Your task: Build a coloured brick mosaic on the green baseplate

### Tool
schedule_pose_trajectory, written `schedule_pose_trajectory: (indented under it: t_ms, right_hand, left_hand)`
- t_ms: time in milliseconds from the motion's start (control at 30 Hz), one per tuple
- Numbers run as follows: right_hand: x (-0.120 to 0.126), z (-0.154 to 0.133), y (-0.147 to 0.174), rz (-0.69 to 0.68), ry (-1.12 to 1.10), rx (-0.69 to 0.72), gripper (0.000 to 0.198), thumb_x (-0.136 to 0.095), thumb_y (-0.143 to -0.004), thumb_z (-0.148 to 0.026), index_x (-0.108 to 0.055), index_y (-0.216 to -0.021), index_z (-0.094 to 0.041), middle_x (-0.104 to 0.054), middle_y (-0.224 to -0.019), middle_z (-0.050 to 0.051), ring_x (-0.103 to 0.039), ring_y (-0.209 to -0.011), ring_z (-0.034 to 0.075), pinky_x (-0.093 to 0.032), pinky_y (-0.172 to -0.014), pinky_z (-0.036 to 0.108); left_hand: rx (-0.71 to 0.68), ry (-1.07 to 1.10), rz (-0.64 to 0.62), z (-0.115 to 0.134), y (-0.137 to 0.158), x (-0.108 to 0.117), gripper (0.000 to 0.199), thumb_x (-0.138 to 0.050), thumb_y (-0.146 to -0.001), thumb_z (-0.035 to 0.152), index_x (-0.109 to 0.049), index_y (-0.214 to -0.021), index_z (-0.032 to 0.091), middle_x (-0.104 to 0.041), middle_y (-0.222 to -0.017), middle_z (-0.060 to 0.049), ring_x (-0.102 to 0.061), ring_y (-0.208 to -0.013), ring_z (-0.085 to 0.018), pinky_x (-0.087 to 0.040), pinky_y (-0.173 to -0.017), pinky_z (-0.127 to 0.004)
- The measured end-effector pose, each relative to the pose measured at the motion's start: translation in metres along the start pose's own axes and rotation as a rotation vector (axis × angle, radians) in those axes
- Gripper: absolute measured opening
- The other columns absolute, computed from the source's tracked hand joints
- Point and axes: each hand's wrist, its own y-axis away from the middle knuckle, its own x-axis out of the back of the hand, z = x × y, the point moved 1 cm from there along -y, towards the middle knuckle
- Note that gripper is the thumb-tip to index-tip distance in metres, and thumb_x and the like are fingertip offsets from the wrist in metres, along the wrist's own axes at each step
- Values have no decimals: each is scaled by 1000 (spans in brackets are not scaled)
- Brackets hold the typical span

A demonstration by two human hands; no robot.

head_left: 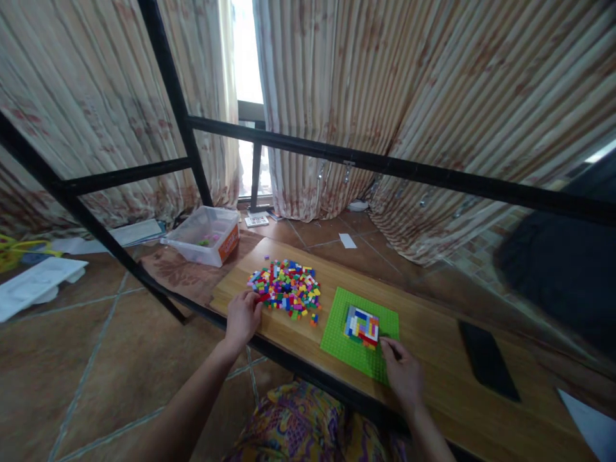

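A heap of small coloured toy bricks (283, 289) lies on the wooden bench top. At its near left edge is my left hand (242, 319), fingers closed on a red toy brick (263, 298). To the right, a green studded baseplate (333, 333) carries a low, roughly square build of many-coloured bricks (362, 326). My right hand (403, 372) has its fingertips pinched together at the right edge of that build, over the baseplate. Whatever those fingers hold, if anything, is too small to make out.
A dark flat phone-like slab (488, 359) lies on the bench (433, 359) at the right. On the floor behind the left end stands a clear plastic bin (199, 240). A black metal rail (308, 147) runs across, with curtains (332, 77) behind it.
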Motion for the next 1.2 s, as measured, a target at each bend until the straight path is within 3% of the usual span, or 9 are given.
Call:
schedule_pose_trajectory:
  t_ms: [167, 267, 367, 433, 533, 767, 1000, 1100, 1200]
  right_hand:
    - [14, -9, 12, 165, -76, -33, 44, -52, -80, -54, -69, -92, -15, -71, -91, 12, -65, -84, 24, -49, -78, 36]
    - [16, -23, 29, 174, -89, -18, 42, -52, -82, -53, -69, -93, -16, -70, -93, 10, -64, -88, 24, -49, -82, 37]
    - [4, -43, 58, 29, -130, 56, 36, -52, -86, -48, -69, -98, -19, -69, -101, 8, -63, -96, 22, -48, -86, 34]
    - [-9, -57, 80, -142, -127, 127, 31, -53, -88, -43, -68, -104, -22, -69, -103, 7, -63, -97, 20, -48, -87, 31]
    - [-27, -71, 109, -354, -104, 195, 28, -51, -91, -36, -66, -113, -25, -68, -99, 4, -64, -93, 17, -49, -83, 27]
    - [-30, -58, 123, -388, -65, 185, 22, -49, -93, -32, -69, -99, -26, -69, -93, 3, -66, -88, 15, -50, -79, 22]
    - [-35, -43, 107, -356, -46, 327, 21, -50, -92, -31, -68, -98, -24, -71, -92, 3, -68, -86, 15, -52, -77, 20]
    - [-44, -48, 95, -337, -13, 376, 23, -50, -92, -33, -69, -100, -24, -71, -91, 3, -68, -85, 16, -53, -75, 22]
    - [-52, -63, 76, -302, 44, 387, 25, -48, -92, -35, -69, -101, -24, -71, -91, 4, -68, -85, 16, -53, -75, 24]
  left_hand:
    - [183, 124, -46, 4, 14, 10, 24, -44, -87, 31, -63, -96, 18, -70, -92, -8, -65, -86, -24, -49, -78, -33]
    - [149, 310, -151, 24, 40, 13, 25, -44, -87, 33, -64, -96, 21, -71, -87, -4, -66, -82, -21, -49, -74, -29]
    - [13, 506, -367, 58, 73, 11, 23, -47, -87, 33, -67, -91, 21, -72, -88, -3, -66, -82, -18, -48, -75, -25]
    - [-102, 613, -558, 82, 92, 8, 25, -45, -90, 33, -67, -90, 22, -71, -86, -2, -64, -80, -16, -48, -74, -23]
    - [-143, 650, -689, 109, 107, 4, 26, -45, -90, 30, -69, -85, 20, -70, -84, -3, -62, -77, -15, -46, -73, -22]
    - [-150, 581, -813, 121, 105, -10, 23, -47, -86, 24, -68, -79, 18, -69, -78, -2, -61, -74, -14, -43, -67, -21]
    - [-139, 555, -703, 120, 95, -7, 21, -49, -86, 25, -65, -74, 18, -66, -71, -1, -59, -67, -13, -43, -63, -21]
    - [-113, 573, -530, 104, 78, 3, 24, -46, -89, 32, -66, -83, 19, -68, -80, -4, -62, -75, -16, -47, -70, -24]
    - [-15, 496, -285, 69, 52, 12, 25, -48, -88, 36, -65, -94, 20, -69, -92, -6, -64, -85, -19, -50, -78, -29]
